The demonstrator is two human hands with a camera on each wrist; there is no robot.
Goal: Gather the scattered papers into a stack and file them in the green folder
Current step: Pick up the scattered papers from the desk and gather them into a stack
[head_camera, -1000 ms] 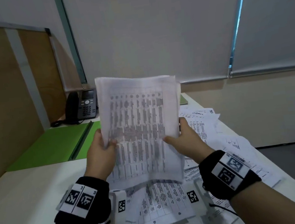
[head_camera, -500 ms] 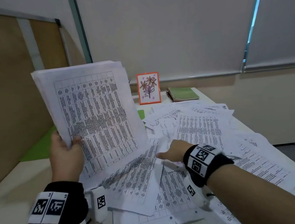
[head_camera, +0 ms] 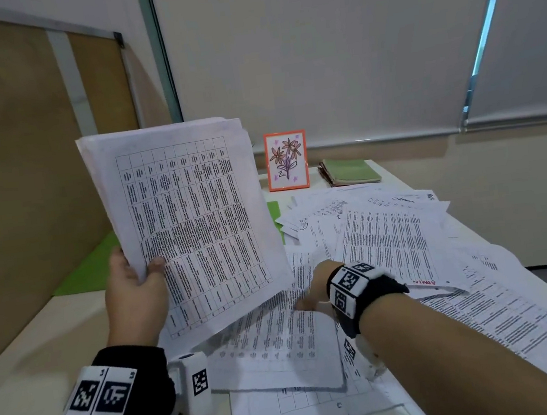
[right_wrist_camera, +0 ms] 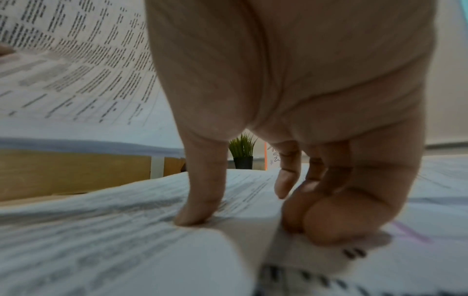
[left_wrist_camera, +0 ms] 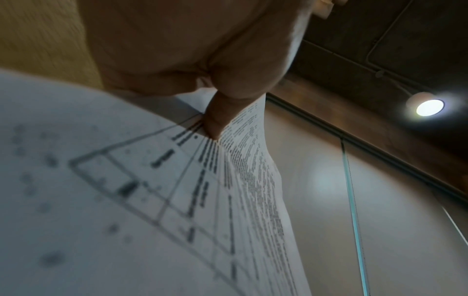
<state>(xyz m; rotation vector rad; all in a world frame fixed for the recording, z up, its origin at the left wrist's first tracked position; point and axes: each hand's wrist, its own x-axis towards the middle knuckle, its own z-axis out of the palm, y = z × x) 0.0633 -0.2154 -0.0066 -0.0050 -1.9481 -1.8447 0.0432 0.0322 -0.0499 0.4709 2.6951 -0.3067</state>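
My left hand (head_camera: 140, 273) holds a gathered stack of printed papers (head_camera: 196, 229) upright above the table's left side, thumb (left_wrist_camera: 215, 120) on the front sheet and fingers behind. Behind that stack the green folder (head_camera: 82, 273) lies open and mostly hidden. My right hand (head_camera: 309, 295) is down on the scattered papers (head_camera: 388, 238) in the middle of the table. In the right wrist view its thumb (right_wrist_camera: 195, 210) presses the top of a loose sheet (right_wrist_camera: 126, 250) while the curled fingers pinch that sheet's lifted edge.
An orange-framed flower drawing (head_camera: 286, 160) and a green notebook (head_camera: 350, 171) stand at the table's far edge, with a small potted plant (right_wrist_camera: 242, 152) near them. A wooden partition (head_camera: 22, 167) borders the left. Bare tabletop (head_camera: 26, 355) shows at the near left.
My right hand let go of the stack and dropped to the loose sheets on the table. The left hand carried the stack leftward and kept it upright.
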